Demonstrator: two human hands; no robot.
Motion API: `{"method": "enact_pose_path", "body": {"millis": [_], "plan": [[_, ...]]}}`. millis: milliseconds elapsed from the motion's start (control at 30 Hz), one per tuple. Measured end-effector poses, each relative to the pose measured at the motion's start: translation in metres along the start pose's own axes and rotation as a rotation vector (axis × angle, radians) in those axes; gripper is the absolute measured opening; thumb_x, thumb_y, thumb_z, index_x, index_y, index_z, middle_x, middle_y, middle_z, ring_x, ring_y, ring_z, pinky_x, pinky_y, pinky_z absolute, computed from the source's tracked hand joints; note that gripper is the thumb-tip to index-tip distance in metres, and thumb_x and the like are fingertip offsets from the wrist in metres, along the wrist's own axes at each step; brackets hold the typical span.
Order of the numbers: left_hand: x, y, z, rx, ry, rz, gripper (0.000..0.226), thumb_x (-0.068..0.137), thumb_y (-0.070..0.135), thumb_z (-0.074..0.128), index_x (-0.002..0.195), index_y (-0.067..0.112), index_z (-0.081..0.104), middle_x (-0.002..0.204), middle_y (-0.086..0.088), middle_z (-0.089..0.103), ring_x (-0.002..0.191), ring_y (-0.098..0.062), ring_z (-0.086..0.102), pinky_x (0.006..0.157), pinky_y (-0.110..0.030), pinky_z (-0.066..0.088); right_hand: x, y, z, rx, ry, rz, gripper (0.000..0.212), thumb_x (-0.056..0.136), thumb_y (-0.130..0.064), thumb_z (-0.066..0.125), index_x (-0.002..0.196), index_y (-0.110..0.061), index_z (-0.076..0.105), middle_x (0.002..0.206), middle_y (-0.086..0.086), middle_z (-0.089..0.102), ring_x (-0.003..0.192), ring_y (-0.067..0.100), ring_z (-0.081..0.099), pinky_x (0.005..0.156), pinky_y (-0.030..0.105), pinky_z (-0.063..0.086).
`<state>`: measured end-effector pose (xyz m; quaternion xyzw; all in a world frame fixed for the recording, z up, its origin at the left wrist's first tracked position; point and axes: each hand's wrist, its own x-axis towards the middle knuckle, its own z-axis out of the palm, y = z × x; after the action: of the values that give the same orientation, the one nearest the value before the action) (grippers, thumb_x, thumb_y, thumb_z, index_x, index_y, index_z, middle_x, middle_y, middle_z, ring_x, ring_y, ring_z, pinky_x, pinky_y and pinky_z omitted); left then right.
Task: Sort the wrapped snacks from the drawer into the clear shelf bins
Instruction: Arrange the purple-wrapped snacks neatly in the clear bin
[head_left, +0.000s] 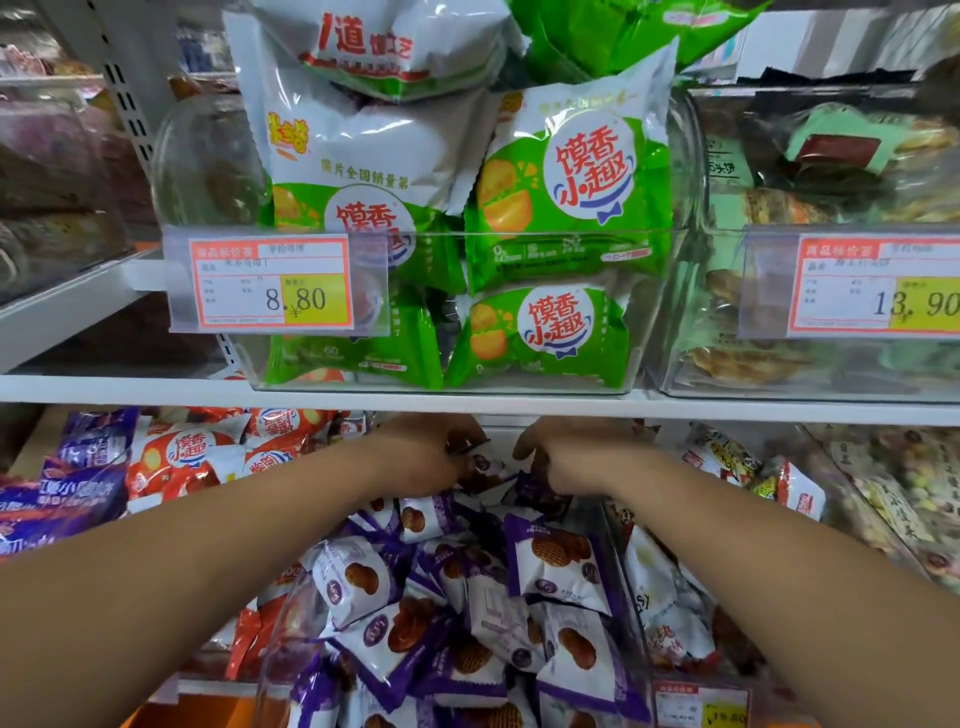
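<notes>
**Both grips deep in the purple snack bin, under the shelf edge**

The left grip (426, 457) and the right grip (566, 457) are near each other at the far end of the clear plastic bin (278, 618), just beneath the white shelf board (156, 387). Both arms reach far in, probably because the back of the bin is the only part the pile has not yet filled or levelled.

The left grip's fingers curl down and seem to pinch the dark edge of one packet. The right grip's fingers curl over a darker purple packet just below it. Between the two grips sits another small packet, touching or almost touching both. The fingertips are hidden, so how firmly each packet is held cannot be told.

The purple-and-white wrapped snack packets (556, 561) lie heaped below and nearer the person than the grips. They lie loose at all angles, as if dropped in rather than stacked.

Directly above the grips stands a second clear shelf bin (644, 322) packed with green-and-white puffed snack bags (566, 192). These stand upright with their faces outward, so the labels read from the aisle. A red-bordered price tag (270, 283) is clipped to its front. Left of the left grip lie red-and-white wrapped packets (187, 457), kept apart by kind.
</notes>
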<state>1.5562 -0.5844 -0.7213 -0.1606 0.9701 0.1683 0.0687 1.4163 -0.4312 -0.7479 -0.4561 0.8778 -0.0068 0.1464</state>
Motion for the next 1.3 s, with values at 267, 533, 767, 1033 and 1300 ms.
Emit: {"method": "enact_pose_path", "body": {"millis": [267,533,767,1033,1300], "plan": [[0.003,0.004,-0.005,0.042,0.096,-0.007,0.028,0.104,0.028,0.049,0.131,0.022,0.056,0.132,-0.003,0.059,0.115,-0.023,0.054,0.099,-0.032,0.047,-0.023,0.013,-0.009,0.385,-0.049,-0.011,0.053,0.088,-0.008,0.045,0.129,-0.041,0.053,0.121,-0.014,0.071,0.117,0.016,0.059,0.077,0.026,0.050],[-0.004,-0.001,-0.006,0.063,0.077,-0.031,0.032,0.103,0.035,0.049,0.133,0.030,0.058,0.136,0.002,0.061,0.122,-0.021,0.056,0.104,-0.030,0.046,-0.016,-0.008,-0.010,0.306,-0.123,0.020,0.053,0.097,-0.017,0.040,0.145,-0.039,0.046,0.156,-0.005,0.045,0.148,0.017,0.030,0.125,0.034,0.015],[0.005,0.019,0.000,-0.024,0.028,0.009,0.033,0.100,0.036,0.059,0.133,0.032,0.059,0.130,0.005,0.063,0.116,-0.017,0.058,0.100,-0.029,0.047,-0.038,0.003,-0.018,0.403,0.067,-0.046,0.039,0.089,-0.041,0.068,0.128,-0.036,0.060,0.121,-0.009,0.063,0.109,0.014,0.059,0.092,0.028,0.050],[0.028,0.026,0.017,-0.023,-0.079,0.124,0.032,0.080,0.034,0.084,0.104,0.024,0.065,0.097,0.011,0.064,0.088,-0.011,0.060,0.066,-0.020,0.045,-0.040,0.018,-0.010,0.001,0.145,-0.030,0.032,0.088,-0.052,0.070,0.117,-0.039,0.064,0.128,-0.013,0.061,0.112,0.016,0.058,0.089,0.027,0.047],[0.020,0.016,0.012,0.062,-0.322,0.230,0.038,0.088,0.024,0.076,0.126,0.024,0.070,0.115,0.011,0.069,0.095,-0.005,0.066,0.083,-0.021,0.053,-0.022,0.004,-0.009,-0.109,0.068,0.064,0.035,0.082,-0.059,0.072,0.106,-0.034,0.069,0.117,-0.005,0.065,0.101,0.025,0.062,0.089,0.037,0.057]]}}
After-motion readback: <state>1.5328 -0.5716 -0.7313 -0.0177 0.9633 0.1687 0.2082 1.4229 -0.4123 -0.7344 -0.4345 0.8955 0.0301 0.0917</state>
